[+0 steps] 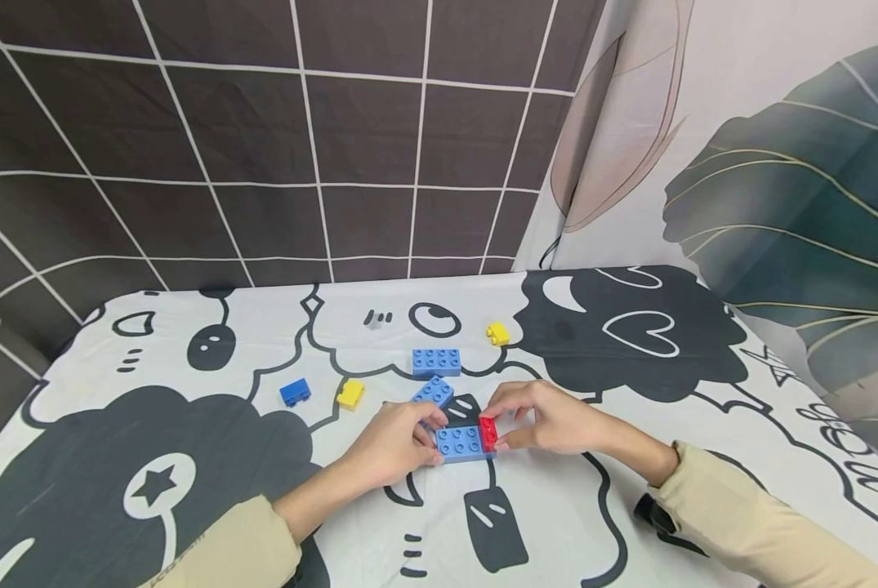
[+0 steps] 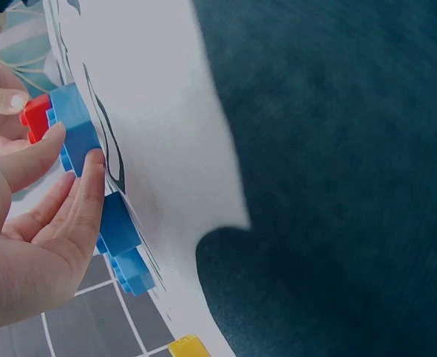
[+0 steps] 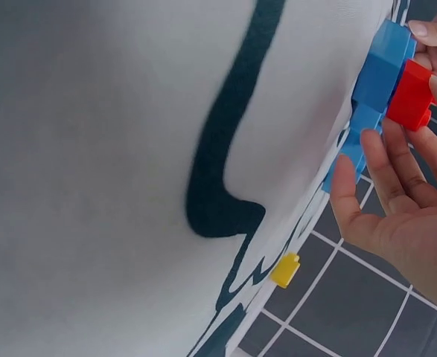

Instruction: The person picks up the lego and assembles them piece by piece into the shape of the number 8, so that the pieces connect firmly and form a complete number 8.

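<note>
A light blue building brick (image 1: 458, 442) with studs lies in front of the person on the patterned cloth. The left hand (image 1: 389, 441) holds it by its left end, thumb on the near side, as the left wrist view confirms. On the right end of that brick's studded face sits a small red brick (image 1: 488, 434). Thumb and index finger of the right hand (image 1: 556, 416) pinch the red brick, while its other fingers spread loose in the right wrist view. Whether the red brick is pressed fully down, I cannot tell. Another light blue brick (image 1: 434, 391) lies slanted just beyond the left fingers.
Farther back lies a third light blue brick (image 1: 436, 362). A darker blue brick (image 1: 295, 392) and a yellow brick (image 1: 350, 394) lie to the left; another yellow brick (image 1: 497, 333) is at the back. A dark gridded cloth (image 1: 365, 131) hangs behind the table.
</note>
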Tool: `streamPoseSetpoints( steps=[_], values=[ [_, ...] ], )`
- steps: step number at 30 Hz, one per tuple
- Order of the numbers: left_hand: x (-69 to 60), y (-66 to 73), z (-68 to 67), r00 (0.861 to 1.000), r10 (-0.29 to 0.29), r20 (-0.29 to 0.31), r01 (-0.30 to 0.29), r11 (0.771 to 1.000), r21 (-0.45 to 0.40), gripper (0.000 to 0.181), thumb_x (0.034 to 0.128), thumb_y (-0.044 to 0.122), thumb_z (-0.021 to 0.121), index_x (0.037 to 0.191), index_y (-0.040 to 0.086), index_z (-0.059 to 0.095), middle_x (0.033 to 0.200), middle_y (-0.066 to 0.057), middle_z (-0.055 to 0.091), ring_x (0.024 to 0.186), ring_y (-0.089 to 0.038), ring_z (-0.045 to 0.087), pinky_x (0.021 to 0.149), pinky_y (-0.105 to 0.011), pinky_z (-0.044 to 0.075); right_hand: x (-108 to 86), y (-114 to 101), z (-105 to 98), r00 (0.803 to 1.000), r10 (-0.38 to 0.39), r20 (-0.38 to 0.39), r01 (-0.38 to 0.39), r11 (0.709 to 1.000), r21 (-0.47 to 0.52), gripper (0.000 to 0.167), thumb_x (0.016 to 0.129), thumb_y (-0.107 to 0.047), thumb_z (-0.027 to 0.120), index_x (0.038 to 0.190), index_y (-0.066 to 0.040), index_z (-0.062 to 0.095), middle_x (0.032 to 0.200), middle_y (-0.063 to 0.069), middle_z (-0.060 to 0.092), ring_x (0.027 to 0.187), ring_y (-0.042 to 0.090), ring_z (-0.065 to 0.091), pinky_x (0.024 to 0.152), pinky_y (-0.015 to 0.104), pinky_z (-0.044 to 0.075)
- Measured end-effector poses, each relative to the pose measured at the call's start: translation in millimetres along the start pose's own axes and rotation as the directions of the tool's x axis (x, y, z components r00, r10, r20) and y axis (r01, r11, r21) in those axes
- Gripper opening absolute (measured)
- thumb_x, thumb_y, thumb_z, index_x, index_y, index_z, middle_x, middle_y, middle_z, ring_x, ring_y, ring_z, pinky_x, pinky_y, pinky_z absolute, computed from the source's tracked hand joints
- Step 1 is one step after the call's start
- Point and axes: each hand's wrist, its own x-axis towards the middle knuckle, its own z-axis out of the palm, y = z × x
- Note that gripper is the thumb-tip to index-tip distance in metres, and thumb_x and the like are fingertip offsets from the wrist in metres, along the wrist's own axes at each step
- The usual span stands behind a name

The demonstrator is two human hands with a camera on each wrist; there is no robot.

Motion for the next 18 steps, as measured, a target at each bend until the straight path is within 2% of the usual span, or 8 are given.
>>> streamPoseSetpoints(
  steps=[9, 18],
  values=[
    [0.1, 0.2, -0.3, 1.0, 0.002, 0.003, -0.002, 1.0, -0.003, 0.03, 0.0719, 0.0, 0.074, 0.1, -0.001, 0.062, 0.089, -0.006, 0.065, 0.072, -0.012, 0.061, 0.06, -0.022, 0.048, 2.2, -0.9, -1.7, 1.0, 0.003, 0.021, -0.002, 1.0, -0.024, 0.027, 0.073, -0.004, 0.073, 0.099, 0.0, 0.068, 0.095, 0.0, 0.064, 0.084, 0.021, 0.055, 0.071, 0.031, 0.049],
    [0.0, 1.3, -0.7, 1.0, -0.006, 0.006, 0.006, 1.0, -0.006, 0.031, 0.0715, -0.001, 0.074, 0.1, -0.001, 0.062, 0.088, -0.006, 0.065, 0.071, -0.012, 0.061, 0.059, -0.021, 0.047, 1.5, -2.6, -0.1, 1.0, 0.022, 0.005, -0.022, 0.999, -0.026, 0.026, 0.073, -0.005, 0.073, 0.098, -0.001, 0.068, 0.093, -0.002, 0.064, 0.082, 0.02, 0.054, 0.07, 0.031, 0.048]
  ],
)
